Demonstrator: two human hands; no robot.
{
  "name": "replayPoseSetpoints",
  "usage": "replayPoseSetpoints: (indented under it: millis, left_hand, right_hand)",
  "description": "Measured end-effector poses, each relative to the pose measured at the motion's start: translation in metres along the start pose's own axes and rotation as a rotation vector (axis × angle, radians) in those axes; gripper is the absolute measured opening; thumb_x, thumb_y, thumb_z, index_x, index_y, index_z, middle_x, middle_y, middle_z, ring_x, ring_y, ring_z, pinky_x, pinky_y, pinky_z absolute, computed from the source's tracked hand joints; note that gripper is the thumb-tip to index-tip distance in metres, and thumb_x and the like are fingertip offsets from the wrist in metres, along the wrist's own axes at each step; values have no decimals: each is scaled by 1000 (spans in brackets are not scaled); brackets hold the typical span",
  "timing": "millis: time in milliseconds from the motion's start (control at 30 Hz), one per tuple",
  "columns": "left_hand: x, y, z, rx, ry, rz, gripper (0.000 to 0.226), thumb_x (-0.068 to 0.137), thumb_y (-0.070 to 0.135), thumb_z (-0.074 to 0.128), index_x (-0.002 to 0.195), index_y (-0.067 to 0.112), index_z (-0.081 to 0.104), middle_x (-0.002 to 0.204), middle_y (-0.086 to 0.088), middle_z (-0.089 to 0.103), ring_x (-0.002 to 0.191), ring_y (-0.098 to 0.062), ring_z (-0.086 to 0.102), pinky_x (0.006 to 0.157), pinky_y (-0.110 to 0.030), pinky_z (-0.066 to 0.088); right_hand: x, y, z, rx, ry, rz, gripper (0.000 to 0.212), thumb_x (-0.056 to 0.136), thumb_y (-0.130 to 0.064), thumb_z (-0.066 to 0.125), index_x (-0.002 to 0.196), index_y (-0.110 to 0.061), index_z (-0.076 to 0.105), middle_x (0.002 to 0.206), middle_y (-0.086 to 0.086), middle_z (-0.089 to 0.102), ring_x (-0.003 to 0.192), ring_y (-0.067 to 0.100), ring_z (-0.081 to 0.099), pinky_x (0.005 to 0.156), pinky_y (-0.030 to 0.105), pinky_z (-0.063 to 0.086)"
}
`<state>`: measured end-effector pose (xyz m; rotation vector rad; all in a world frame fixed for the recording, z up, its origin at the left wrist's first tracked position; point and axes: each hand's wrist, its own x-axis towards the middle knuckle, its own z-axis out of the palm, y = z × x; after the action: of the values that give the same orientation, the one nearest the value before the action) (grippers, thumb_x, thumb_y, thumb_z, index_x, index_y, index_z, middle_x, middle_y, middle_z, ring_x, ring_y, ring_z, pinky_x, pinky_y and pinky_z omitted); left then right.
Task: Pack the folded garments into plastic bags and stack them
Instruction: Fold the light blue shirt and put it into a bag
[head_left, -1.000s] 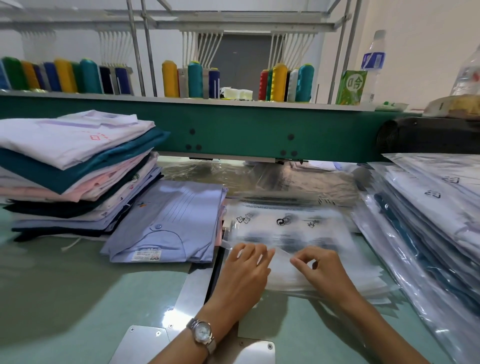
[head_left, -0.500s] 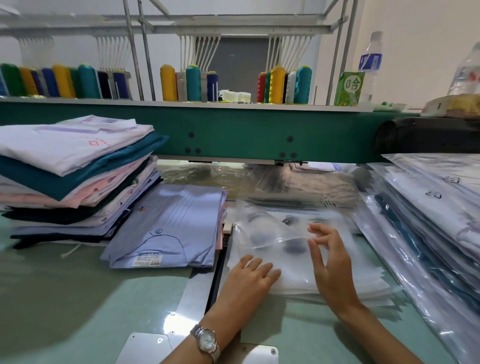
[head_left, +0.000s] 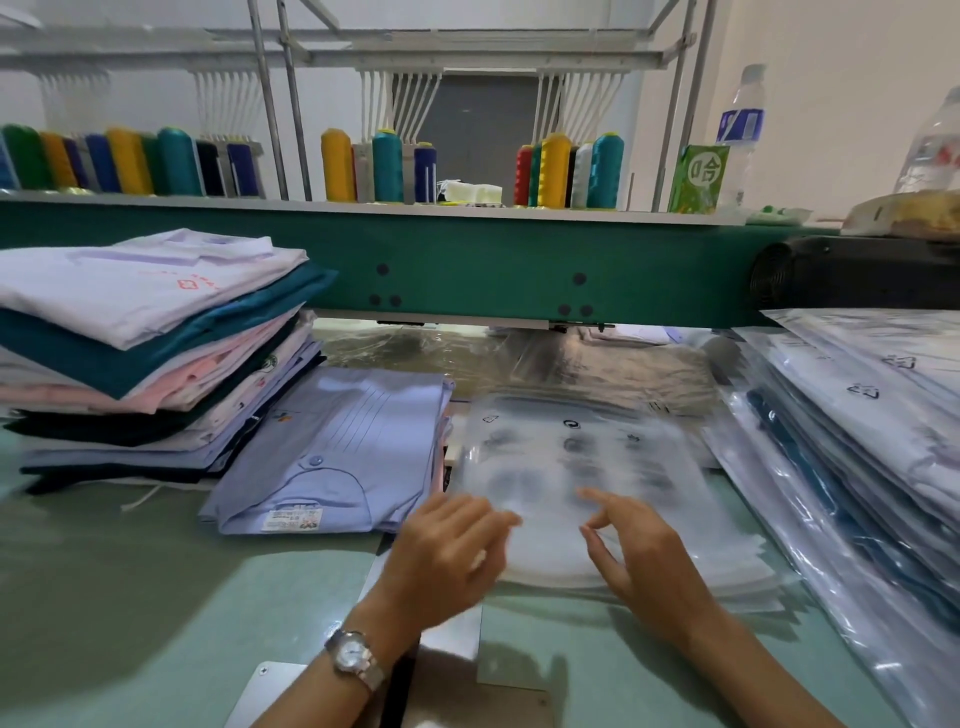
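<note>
Plastic bag (head_left: 571, 467) near bench (head_left: 130, 597) front edge: light, limp, slick, likely best pinched at its near edge; right hand (head_left: 641, 553) fingers loosely spread, left hand (head_left: 449, 548) blurred, grip cannot be told.

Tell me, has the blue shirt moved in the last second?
No. The blue shirt still lies beside the garment stack, just left of the bags.
</note>
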<state>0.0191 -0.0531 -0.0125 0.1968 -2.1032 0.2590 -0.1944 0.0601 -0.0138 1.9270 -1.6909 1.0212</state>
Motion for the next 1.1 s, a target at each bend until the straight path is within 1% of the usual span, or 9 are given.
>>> replayPoseSetpoints:
  millis: [200,300,433,533,700,833,900,1000,1100]
  left_hand:
    - [-28,-46,-15,125,-169,-473,44,89,26,55,133,20,49,120,1,62,100,-19,62,87,-32,51]
    - [-46,-66,-9,230,-525,-557,82,91,60,49,156,24,15,162,7,13,149,-15,18,120,-31,17]
    - [-56,-79,-2,240,-598,-659,89,82,82,20,151,33,-5,158,15,-11,149,-9,-8,120,-30,-4]
    - [-51,-83,-1,288,-654,-601,81,86,76,17,153,32,6,158,11,-4,149,-14,-2,120,-32,0]
    - [-33,-82,-16,359,-698,-361,71,69,38,86,132,17,61,140,-9,55,122,-30,59,92,-37,54]
    - [-45,-88,-12,316,-705,-496,62,100,30,45,155,28,18,162,7,10,150,-17,13,121,-31,13]
    - [-49,-85,-7,288,-626,-543,56,102,31,40,154,30,21,161,11,13,150,-14,13,122,-31,8]
    - [-45,-79,-8,167,-383,-694,40,100,27,47,140,24,51,139,0,56,127,-21,53,107,-36,41]
    - [-40,-82,-9,54,-162,-831,17,102,26,43,99,25,60,71,2,61,62,-15,57,50,-22,45]
  right_hand:
    - [-4,0,0,-60,-105,81,27,82,-12,73,108,-8,67,78,-4,68,66,23,66,61,36,54]
    - [-6,3,3,-83,-160,125,13,92,-21,61,101,-13,62,75,-1,68,61,24,62,60,38,49]
    - [-6,4,5,-124,-243,136,11,96,-23,53,98,-13,57,73,2,66,63,26,62,57,37,47]
    - [-6,4,3,-147,-252,138,9,93,-20,58,89,-13,54,70,2,64,58,26,61,51,34,44]
    - [-7,2,2,-169,-241,153,16,88,-16,65,81,-15,51,55,-3,53,45,21,52,44,27,29]
    - [-6,3,3,-166,-273,155,10,94,-23,56,88,-17,52,63,-2,57,54,22,56,50,30,34]
    - [-5,2,3,-160,-300,158,11,97,-26,50,91,-17,52,67,-1,58,59,22,57,54,31,37]
    - [-4,2,2,-157,-327,159,14,99,-28,45,94,-16,51,69,-2,57,60,22,57,57,31,40]
    - [-4,0,3,-187,-340,155,15,100,-28,42,95,-16,49,71,-1,57,62,24,58,59,32,42]
